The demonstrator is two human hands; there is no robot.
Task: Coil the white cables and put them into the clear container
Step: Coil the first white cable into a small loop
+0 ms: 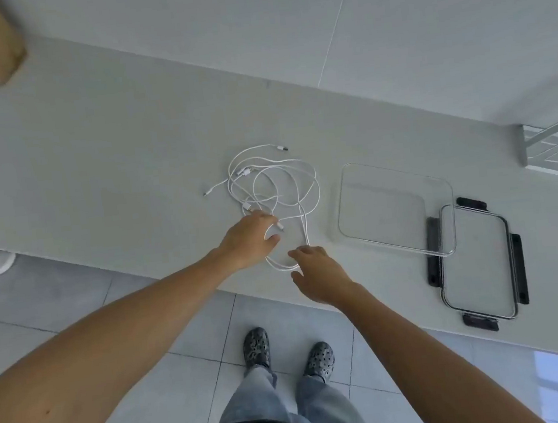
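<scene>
Just past both hands, the white cables [272,181] lay in a loose tangle on the counter [93,162], longest stretch running from the hands away toward the wall, plug ends poking left and up. Left hand [251,240] had curled fingers on a strand near a plug. Right hand [315,271] hovered half open, fingertips at the near loop, can't tell if gripping. Clear container [394,209] sat right of the hands, its lid [476,263] beside it.

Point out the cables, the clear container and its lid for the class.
cables [304,170]: head view, on a far loop of the tangle.
container [392,172]: head view, on its far rim.
lid [475,259]: head view, on its clear middle panel.
</scene>
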